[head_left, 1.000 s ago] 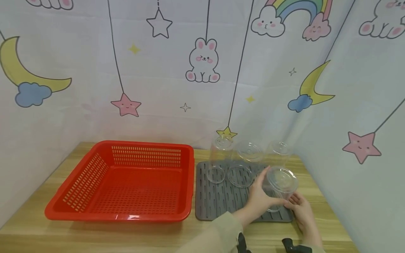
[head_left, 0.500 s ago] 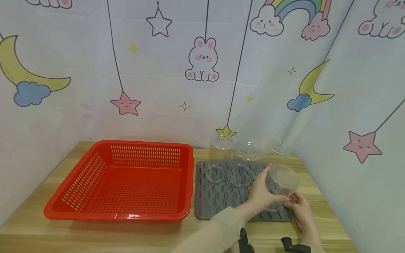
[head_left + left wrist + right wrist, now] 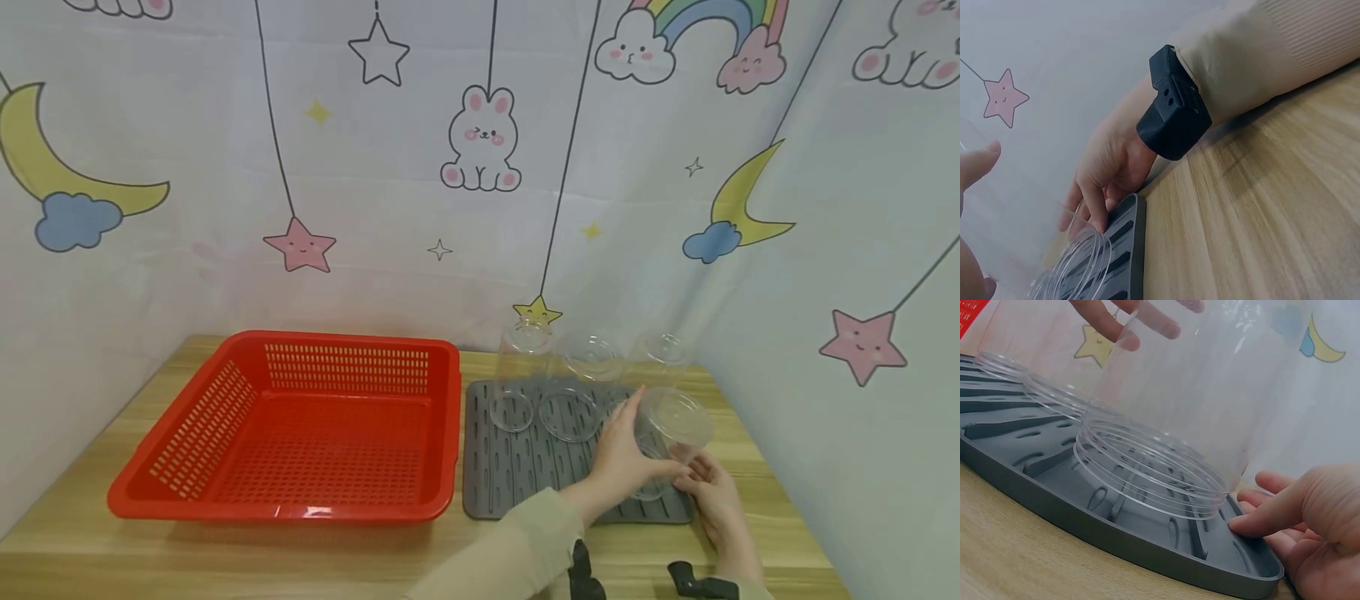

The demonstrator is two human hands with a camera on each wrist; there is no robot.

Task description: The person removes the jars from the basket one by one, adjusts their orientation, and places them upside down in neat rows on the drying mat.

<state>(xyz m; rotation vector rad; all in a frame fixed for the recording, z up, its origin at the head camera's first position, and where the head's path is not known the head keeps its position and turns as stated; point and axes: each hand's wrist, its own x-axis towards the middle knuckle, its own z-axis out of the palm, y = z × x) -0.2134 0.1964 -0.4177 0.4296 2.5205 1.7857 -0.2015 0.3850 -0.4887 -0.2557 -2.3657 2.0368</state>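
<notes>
My left hand [image 3: 624, 458] grips a clear plastic jar [image 3: 677, 421] around its side, thumb near the front. The jar is upside down, its threaded rim low over the right front of a grey ridged drying mat [image 3: 525, 492]. Whether the rim bears fully on the mat I cannot tell. My right hand [image 3: 1319, 522] lies at the mat's right end, loosely bent. One fingertip touches the mat beside the jar's rim. Behind stand more upturned clear jars: a tall one [image 3: 522, 367] at left, a wide one [image 3: 588, 367] in the middle and another [image 3: 663, 354] at right.
A large red plastic basket [image 3: 337, 512] with slotted walls stands left of the mat on the wood-grain table [image 3: 300, 567]. A patterned white cloth [image 3: 405, 183] hangs behind and around the table. Black wrist cameras [image 3: 1172, 115] sit on the sleeves.
The held jar and my left hand have shifted slightly to the right. My right hand stays at the mat's right end, and the other jars have not moved.
</notes>
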